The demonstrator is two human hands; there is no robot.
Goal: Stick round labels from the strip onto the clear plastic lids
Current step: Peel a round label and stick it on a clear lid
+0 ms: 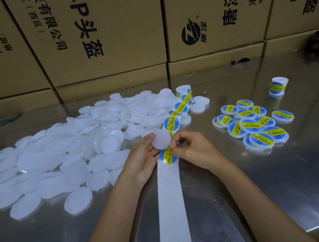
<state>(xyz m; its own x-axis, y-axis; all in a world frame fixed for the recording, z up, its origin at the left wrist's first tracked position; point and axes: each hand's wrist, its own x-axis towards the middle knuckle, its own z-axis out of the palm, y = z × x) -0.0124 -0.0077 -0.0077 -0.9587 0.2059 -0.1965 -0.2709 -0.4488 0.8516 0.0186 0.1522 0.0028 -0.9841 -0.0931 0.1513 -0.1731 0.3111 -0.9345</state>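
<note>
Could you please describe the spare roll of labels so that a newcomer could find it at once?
Look to the metal table's far right, beyond the cluster of labelled lids. The spare roll stands there alone, upright, with no strip unwound from it.

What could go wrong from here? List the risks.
1. The right hand pinches a half-peeled label; it might fold or stick to the fingers.
2. The left hand holds the lid only at its edge, so the label may land off-centre.
3. The strip drapes over the lid pile and could drag lids.
</note>
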